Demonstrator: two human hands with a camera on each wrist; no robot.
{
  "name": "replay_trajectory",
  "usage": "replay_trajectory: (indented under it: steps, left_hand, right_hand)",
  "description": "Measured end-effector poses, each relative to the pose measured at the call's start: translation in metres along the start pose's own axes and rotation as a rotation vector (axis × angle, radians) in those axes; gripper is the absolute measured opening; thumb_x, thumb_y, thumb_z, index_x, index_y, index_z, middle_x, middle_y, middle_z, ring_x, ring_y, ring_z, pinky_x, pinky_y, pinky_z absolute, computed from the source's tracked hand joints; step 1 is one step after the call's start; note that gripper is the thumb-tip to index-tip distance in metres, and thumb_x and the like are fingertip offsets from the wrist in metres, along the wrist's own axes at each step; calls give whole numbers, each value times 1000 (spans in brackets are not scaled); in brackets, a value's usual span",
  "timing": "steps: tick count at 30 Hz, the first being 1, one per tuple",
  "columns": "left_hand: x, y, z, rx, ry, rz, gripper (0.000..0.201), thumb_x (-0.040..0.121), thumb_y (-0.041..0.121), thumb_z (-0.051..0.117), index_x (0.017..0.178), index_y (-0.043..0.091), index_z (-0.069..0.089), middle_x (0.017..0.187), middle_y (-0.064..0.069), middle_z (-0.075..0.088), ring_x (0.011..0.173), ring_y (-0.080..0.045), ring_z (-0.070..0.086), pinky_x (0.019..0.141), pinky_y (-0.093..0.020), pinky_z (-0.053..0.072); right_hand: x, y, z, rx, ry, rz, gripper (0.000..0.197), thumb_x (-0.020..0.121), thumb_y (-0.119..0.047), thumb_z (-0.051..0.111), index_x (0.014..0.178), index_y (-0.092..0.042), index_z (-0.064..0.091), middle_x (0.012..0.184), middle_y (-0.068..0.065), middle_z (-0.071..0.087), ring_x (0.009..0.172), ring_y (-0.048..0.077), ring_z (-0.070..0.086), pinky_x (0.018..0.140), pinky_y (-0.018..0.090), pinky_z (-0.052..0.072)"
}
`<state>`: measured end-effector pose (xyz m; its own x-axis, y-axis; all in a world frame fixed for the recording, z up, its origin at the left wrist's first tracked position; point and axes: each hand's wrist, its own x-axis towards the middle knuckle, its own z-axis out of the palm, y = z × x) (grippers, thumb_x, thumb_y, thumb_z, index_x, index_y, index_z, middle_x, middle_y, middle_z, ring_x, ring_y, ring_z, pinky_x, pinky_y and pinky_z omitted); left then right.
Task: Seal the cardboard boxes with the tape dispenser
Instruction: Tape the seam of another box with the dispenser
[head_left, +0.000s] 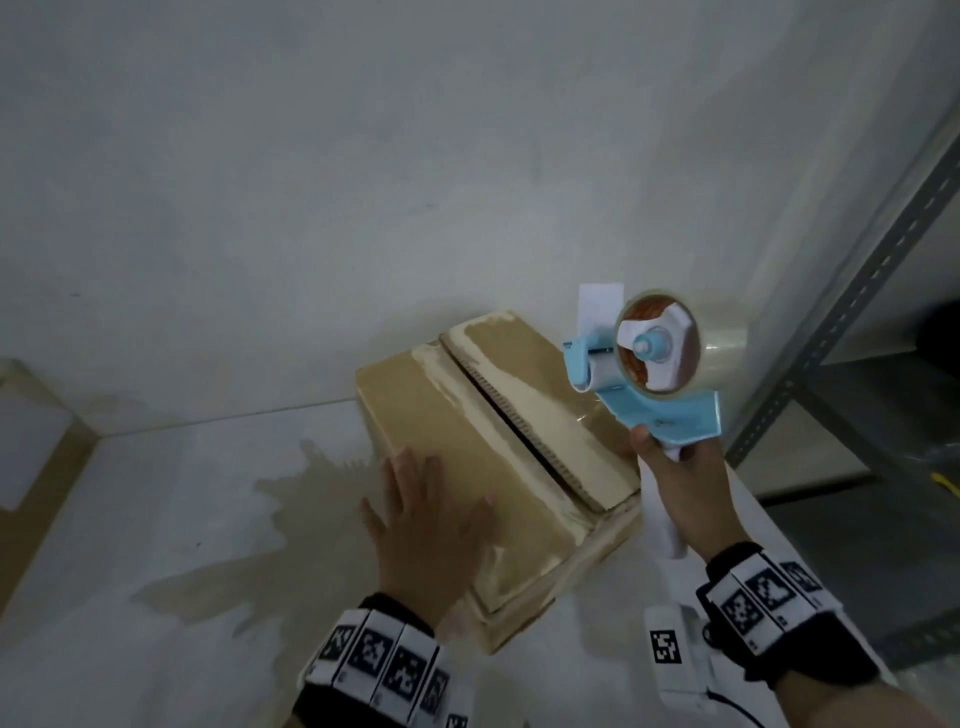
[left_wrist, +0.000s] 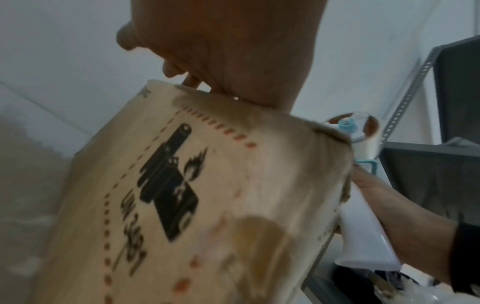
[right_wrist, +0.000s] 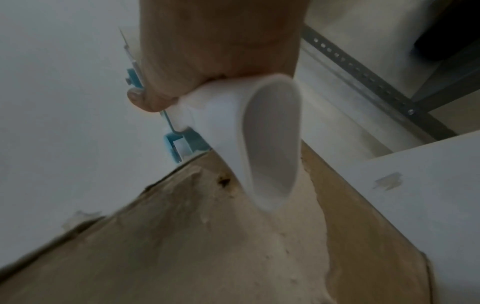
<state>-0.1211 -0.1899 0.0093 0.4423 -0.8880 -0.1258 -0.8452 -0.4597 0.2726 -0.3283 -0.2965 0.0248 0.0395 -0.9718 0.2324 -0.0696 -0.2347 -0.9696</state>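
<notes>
A brown cardboard box (head_left: 447, 415) stands on the white table (head_left: 156, 519), its two top flaps folded down with a dark gap along the seam. My left hand (head_left: 431, 519) lies flat on the left flap with spread fingers. The box's printed side (left_wrist: 182, 205) fills the left wrist view, under that hand (left_wrist: 228, 51). My right hand (head_left: 680, 483) grips the white handle of a blue tape dispenser (head_left: 654, 358) with a clear tape roll, held above the box's right edge. The right wrist view shows that hand (right_wrist: 207, 51) wrapped round the dispenser's handle (right_wrist: 259, 133), over the box (right_wrist: 207, 236).
A white wall (head_left: 363, 182) rises right behind the box. A grey metal shelf rack (head_left: 857, 312) stands at the right. Another cardboard box (head_left: 36, 441) sits at the far left edge. A brownish stain (head_left: 249, 530) marks the table left of the box.
</notes>
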Motion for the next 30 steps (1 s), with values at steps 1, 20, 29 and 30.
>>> replay_trajectory:
  steps: [1,20,29,30]
  left_hand:
    - [-10,-5,-8,50,33,17,91,78,71,6,139,9,34,148,-22,28,139,-39,24,105,-65,19]
    - [-16,-116,-75,37,228,-20,79,73,68,48,133,17,44,138,-13,44,125,-36,43,98,-50,38]
    - [-1,-128,-77,142,-127,-118,86,76,75,38,146,36,5,146,-8,29,131,-32,33,102,-48,31]
    - [-3,-128,-75,137,-137,-109,87,75,76,38,145,36,5,144,-9,30,129,-32,34,101,-48,32]
  right_hand:
    - [-4,-1,4,5,-28,1,28,82,-12,65,105,-26,54,104,-16,60,94,-9,58,90,25,43]
    - [-76,-33,11,172,-467,-100,23,65,-33,77,79,-47,67,72,-28,67,64,-10,61,60,5,47]
    - [-63,-94,50,238,-519,-216,35,63,-64,70,77,-32,66,67,-6,65,54,14,59,54,22,51]
    - [-62,-98,58,262,-534,-209,40,63,-62,71,83,-28,67,74,1,67,55,20,59,53,25,51]
